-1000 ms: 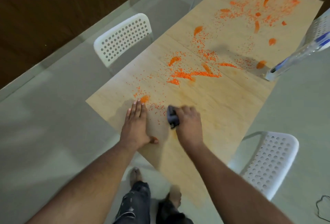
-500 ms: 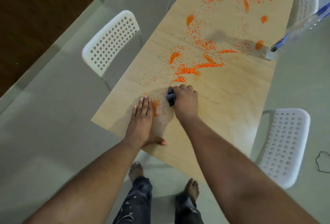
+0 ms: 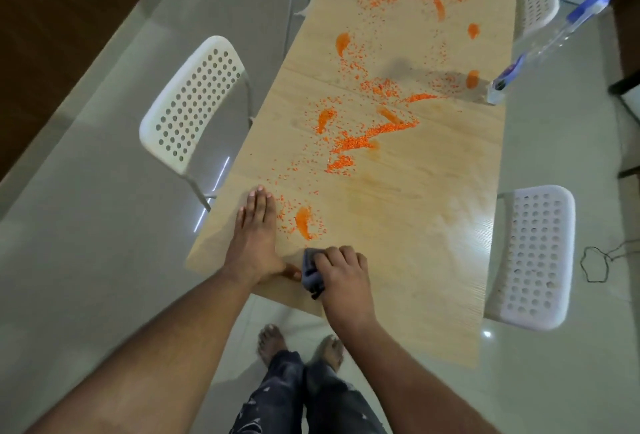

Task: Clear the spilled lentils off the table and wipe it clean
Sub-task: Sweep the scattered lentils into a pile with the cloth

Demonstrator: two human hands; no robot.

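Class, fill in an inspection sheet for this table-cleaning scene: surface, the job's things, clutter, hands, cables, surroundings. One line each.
Surface: wooden table, light stains, bare on the near right side.
Job's things: orange lentils scattered and smeared from the near left to the far end; dark cloth near the near edge.
Clutter: clear bottle with a blue label at the far right edge.
Hands: left hand flat on the table, fingers straight; right hand grips the cloth.
Cables: thin dark wire on the floor, right.
Surroundings: white perforated chairs, glossy tiled floor.
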